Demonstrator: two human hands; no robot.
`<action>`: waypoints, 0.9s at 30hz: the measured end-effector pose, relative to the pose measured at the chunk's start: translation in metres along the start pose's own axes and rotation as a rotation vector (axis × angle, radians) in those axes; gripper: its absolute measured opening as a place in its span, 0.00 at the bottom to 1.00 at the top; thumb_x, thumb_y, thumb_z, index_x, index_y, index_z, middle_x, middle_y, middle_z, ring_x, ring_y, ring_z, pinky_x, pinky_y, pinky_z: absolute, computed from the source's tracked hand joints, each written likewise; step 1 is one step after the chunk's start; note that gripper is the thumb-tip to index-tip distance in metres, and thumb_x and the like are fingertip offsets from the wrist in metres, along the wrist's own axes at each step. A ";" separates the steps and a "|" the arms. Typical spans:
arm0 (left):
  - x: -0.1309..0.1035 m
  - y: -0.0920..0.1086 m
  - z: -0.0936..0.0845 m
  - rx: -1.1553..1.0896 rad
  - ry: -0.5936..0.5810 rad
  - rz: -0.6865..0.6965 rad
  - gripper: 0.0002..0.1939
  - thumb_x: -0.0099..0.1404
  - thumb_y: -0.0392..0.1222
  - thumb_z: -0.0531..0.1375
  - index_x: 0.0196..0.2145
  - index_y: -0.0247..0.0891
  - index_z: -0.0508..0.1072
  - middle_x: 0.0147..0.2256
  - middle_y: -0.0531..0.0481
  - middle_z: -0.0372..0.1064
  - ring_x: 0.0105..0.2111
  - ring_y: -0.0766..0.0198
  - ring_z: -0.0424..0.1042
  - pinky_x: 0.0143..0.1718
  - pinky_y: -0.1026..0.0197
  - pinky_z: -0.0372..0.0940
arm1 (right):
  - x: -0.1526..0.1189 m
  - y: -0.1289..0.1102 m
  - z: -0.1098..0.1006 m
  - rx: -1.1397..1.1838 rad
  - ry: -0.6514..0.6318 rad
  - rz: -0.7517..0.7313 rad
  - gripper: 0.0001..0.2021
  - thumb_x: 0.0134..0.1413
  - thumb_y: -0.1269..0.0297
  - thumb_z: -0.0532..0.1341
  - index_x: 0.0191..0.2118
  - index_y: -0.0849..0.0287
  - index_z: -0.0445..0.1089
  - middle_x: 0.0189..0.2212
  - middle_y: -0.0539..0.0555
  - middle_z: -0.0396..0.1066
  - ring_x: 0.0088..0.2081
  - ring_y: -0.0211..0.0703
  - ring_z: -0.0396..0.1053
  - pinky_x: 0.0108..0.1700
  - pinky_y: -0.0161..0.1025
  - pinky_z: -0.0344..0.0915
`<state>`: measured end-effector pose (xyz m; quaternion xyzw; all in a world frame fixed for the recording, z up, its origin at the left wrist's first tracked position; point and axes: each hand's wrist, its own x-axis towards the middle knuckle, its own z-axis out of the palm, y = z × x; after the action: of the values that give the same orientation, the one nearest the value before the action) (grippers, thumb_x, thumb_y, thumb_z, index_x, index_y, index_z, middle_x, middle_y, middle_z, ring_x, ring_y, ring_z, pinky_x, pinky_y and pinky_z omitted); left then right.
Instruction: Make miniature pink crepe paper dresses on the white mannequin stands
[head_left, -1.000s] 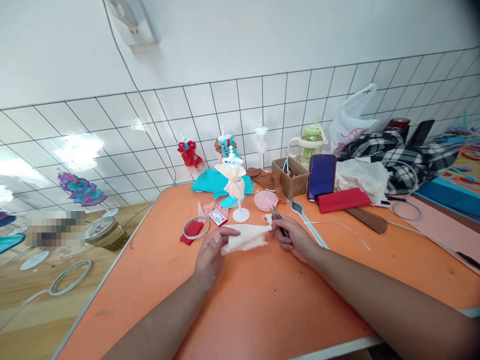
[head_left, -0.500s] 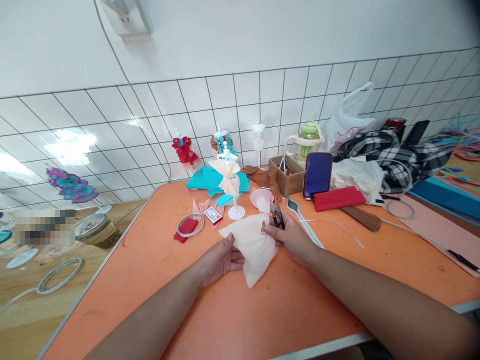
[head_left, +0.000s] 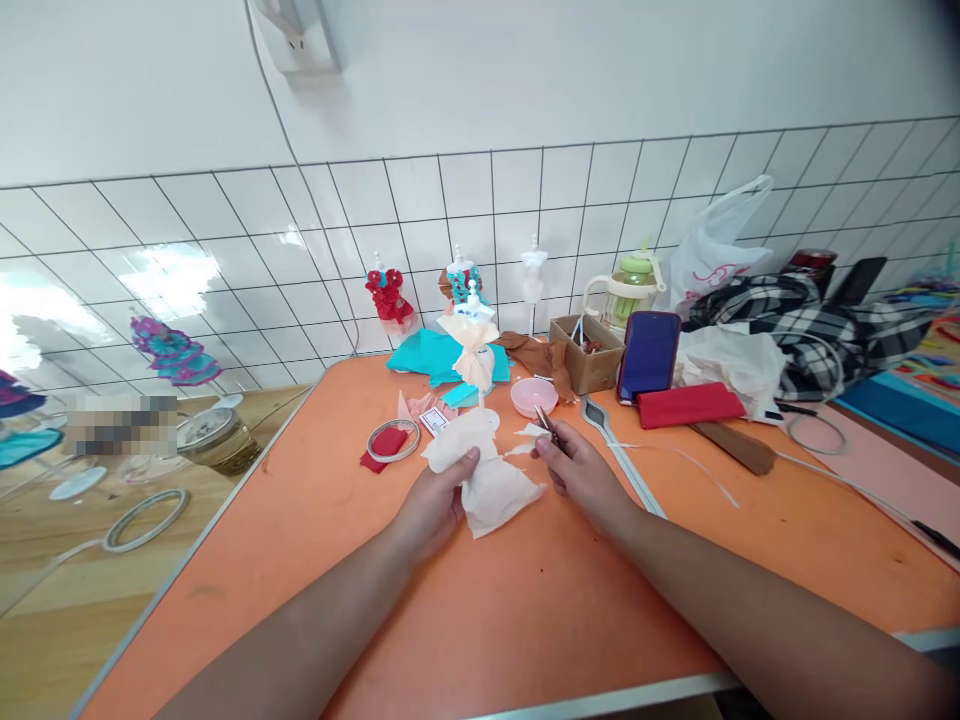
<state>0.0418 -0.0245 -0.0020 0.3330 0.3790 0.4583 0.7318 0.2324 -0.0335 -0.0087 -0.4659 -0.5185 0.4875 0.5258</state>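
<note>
My left hand (head_left: 433, 505) grips a crumpled piece of cream crepe paper (head_left: 499, 495), thumb on top and fingers beneath. In my right hand (head_left: 581, 465) is a pair of small scissors (head_left: 547, 424) with its blades pointing up and away. A small cream scrap (head_left: 534, 431) shows at the right fingertips, by the blades; whether it is joined to the larger piece I cannot tell. Just beyond the paper stands a white mini dress form (head_left: 474, 318) wrapped in gathered cream paper, its base partly hidden. Close by sits a pink bowl (head_left: 534, 397).
Turquoise paper (head_left: 424, 355), a tape roll (head_left: 393, 440) on red paper and a small card (head_left: 435, 421) lie to the left. Toward the right are tweezers (head_left: 622, 460), a cardboard box (head_left: 587, 355), a phone (head_left: 649, 355) and folded red paper (head_left: 691, 404). More dress forms (head_left: 533, 280) line the wall.
The paper has shifted left with my left hand and been turned and crumpled. My right hand has moved off the larger piece, scissors still held. The camera view has swung slightly left.
</note>
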 end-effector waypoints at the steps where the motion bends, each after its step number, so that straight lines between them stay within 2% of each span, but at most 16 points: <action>1: 0.000 0.002 0.000 -0.019 -0.005 -0.001 0.22 0.59 0.40 0.64 0.51 0.37 0.69 0.40 0.44 0.76 0.37 0.57 0.75 0.39 0.58 0.69 | 0.000 -0.001 -0.001 -0.016 0.003 0.011 0.24 0.52 0.48 0.59 0.51 0.56 0.63 0.28 0.48 0.62 0.22 0.33 0.53 0.22 0.32 0.51; 5: 0.001 0.005 -0.001 -0.092 -0.039 0.024 0.25 0.57 0.35 0.64 0.53 0.38 0.67 0.41 0.46 0.75 0.40 0.57 0.75 0.42 0.58 0.69 | 0.000 -0.002 -0.006 -0.115 0.059 0.055 0.27 0.54 0.45 0.56 0.55 0.53 0.59 0.27 0.47 0.59 0.24 0.35 0.53 0.24 0.32 0.52; 8: 0.002 0.004 -0.003 -0.077 -0.026 0.046 0.25 0.55 0.32 0.65 0.51 0.39 0.68 0.39 0.48 0.75 0.39 0.58 0.75 0.40 0.58 0.69 | 0.003 -0.001 -0.012 -0.182 0.077 0.014 0.24 0.56 0.43 0.52 0.48 0.56 0.65 0.27 0.48 0.58 0.26 0.36 0.55 0.27 0.34 0.56; 10: 0.002 0.003 -0.004 -0.045 -0.020 0.059 0.22 0.54 0.32 0.66 0.48 0.39 0.70 0.38 0.49 0.75 0.37 0.58 0.74 0.38 0.59 0.70 | 0.003 -0.002 -0.014 -0.154 -0.020 -0.008 0.24 0.57 0.41 0.48 0.43 0.57 0.67 0.25 0.48 0.55 0.25 0.36 0.54 0.27 0.35 0.60; 12: 0.001 0.003 -0.003 -0.016 -0.030 0.065 0.17 0.54 0.34 0.66 0.44 0.36 0.73 0.36 0.48 0.75 0.35 0.59 0.74 0.35 0.60 0.69 | 0.000 -0.002 -0.014 -0.104 -0.188 0.029 0.24 0.58 0.40 0.46 0.41 0.56 0.66 0.24 0.46 0.52 0.23 0.35 0.53 0.26 0.34 0.62; 15: 0.000 0.002 -0.002 0.009 -0.076 0.038 0.13 0.56 0.39 0.66 0.39 0.33 0.74 0.34 0.45 0.75 0.34 0.59 0.74 0.35 0.60 0.67 | -0.006 -0.004 -0.008 -0.092 -0.375 0.141 0.22 0.57 0.40 0.49 0.36 0.56 0.63 0.23 0.46 0.56 0.21 0.33 0.56 0.22 0.33 0.62; 18: -0.001 0.001 -0.001 0.028 -0.092 0.026 0.15 0.55 0.40 0.67 0.39 0.32 0.73 0.35 0.44 0.75 0.34 0.57 0.74 0.37 0.59 0.67 | -0.011 -0.004 0.000 -0.022 -0.461 0.238 0.22 0.57 0.41 0.50 0.32 0.58 0.62 0.23 0.47 0.63 0.20 0.34 0.62 0.22 0.33 0.62; 22: -0.002 0.002 -0.001 0.041 -0.070 0.056 0.17 0.52 0.38 0.68 0.39 0.33 0.73 0.33 0.45 0.75 0.32 0.58 0.74 0.37 0.59 0.67 | -0.012 -0.003 0.003 0.152 -0.602 0.306 0.22 0.57 0.42 0.50 0.35 0.59 0.63 0.22 0.49 0.68 0.19 0.37 0.66 0.20 0.33 0.63; 25: -0.003 0.004 0.001 0.044 -0.125 0.062 0.18 0.53 0.41 0.67 0.41 0.32 0.72 0.35 0.43 0.75 0.34 0.56 0.74 0.37 0.57 0.67 | -0.012 -0.003 0.003 0.126 -0.608 0.276 0.23 0.57 0.41 0.50 0.36 0.60 0.63 0.19 0.49 0.68 0.17 0.35 0.65 0.17 0.30 0.59; 27: -0.003 0.005 0.002 0.040 -0.116 0.057 0.17 0.55 0.43 0.66 0.40 0.32 0.72 0.34 0.43 0.75 0.33 0.56 0.74 0.36 0.57 0.67 | -0.013 -0.002 0.003 0.105 -0.585 0.272 0.24 0.58 0.41 0.49 0.36 0.60 0.63 0.17 0.48 0.68 0.15 0.34 0.63 0.15 0.29 0.56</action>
<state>0.0405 -0.0263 0.0037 0.3842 0.3353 0.4512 0.7324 0.2293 -0.0470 -0.0082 -0.3432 -0.5551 0.6924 0.3078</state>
